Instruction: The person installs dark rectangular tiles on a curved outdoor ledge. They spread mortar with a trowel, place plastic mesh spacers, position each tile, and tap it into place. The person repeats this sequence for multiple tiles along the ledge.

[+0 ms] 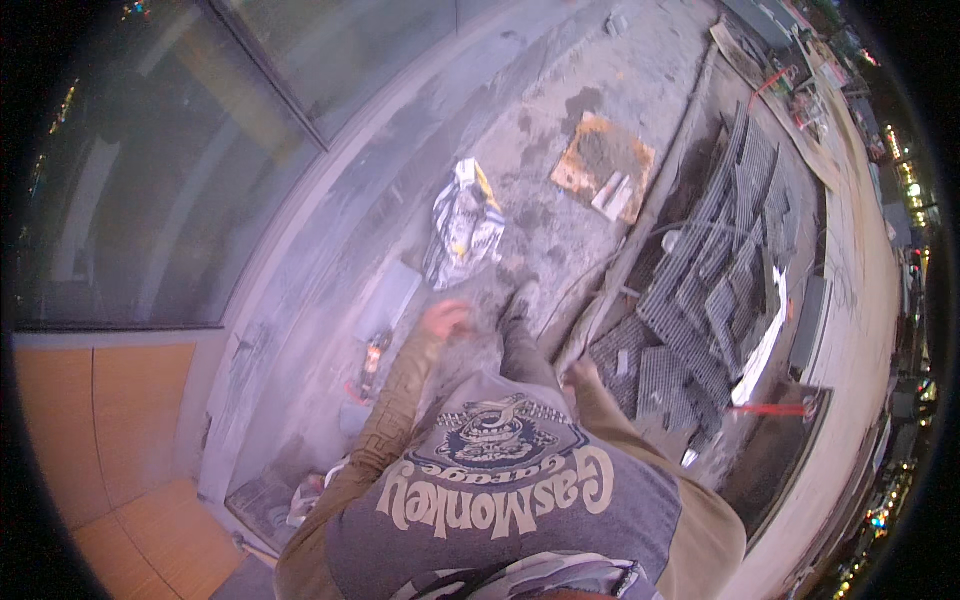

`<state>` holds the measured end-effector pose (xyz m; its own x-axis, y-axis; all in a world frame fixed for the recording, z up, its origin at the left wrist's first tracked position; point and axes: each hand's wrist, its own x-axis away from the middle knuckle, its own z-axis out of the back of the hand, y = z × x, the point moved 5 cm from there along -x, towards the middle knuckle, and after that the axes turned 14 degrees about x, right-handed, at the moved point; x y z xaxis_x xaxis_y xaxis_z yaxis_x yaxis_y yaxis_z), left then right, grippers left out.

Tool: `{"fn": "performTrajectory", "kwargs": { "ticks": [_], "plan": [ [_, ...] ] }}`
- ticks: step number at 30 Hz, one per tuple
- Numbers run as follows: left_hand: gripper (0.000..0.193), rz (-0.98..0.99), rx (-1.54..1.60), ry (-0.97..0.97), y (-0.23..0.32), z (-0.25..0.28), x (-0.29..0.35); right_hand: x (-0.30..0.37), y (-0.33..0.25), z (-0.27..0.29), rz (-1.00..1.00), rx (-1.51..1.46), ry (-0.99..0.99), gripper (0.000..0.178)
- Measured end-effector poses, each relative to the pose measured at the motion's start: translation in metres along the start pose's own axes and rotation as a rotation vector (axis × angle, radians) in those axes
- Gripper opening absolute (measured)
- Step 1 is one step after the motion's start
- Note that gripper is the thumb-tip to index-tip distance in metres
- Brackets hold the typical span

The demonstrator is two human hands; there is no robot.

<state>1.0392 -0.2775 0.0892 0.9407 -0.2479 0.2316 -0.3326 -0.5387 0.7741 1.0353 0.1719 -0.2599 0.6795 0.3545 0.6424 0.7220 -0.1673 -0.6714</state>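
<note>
My left hand [445,318] hangs in front of my body over the dusty grey ground, its fingers smeared by motion. Nothing can be made out in it. Close by lies a flat grey slab [392,296], and just beyond it stands a crumpled white, yellow and dark plastic bag [465,232]. Below and to the left of that hand rests a dark and orange handheld tool [373,362], its kind unclear. At my right side, my right hand [581,376] is small and partly hidden by my shirt and sleeve, so its fingers do not show.
A stained square board [585,160] with grey mortar and pale strips lies ahead. Dark gridded sheets [700,300] are heaped on the right beside a long ground edge. Glass panels [150,180] and an orange-brown wall [140,420] line the left. A red bar [775,409] lies far right.
</note>
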Motion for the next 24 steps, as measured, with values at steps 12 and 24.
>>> {"fn": "performTrajectory", "kwargs": {
  "ticks": [12, 24],
  "plan": [
    [0.049, -0.107, -0.955, 0.959, 0.168, 0.127, -0.13, -0.098, -0.338, -0.069, -0.133, 0.42, 0.258, 0.024],
    [0.079, -0.307, -1.221, 1.592, 0.353, 0.309, -0.38, -0.259, -0.536, -0.088, 0.185, 0.127, -0.394, 0.027]
  ]
}}
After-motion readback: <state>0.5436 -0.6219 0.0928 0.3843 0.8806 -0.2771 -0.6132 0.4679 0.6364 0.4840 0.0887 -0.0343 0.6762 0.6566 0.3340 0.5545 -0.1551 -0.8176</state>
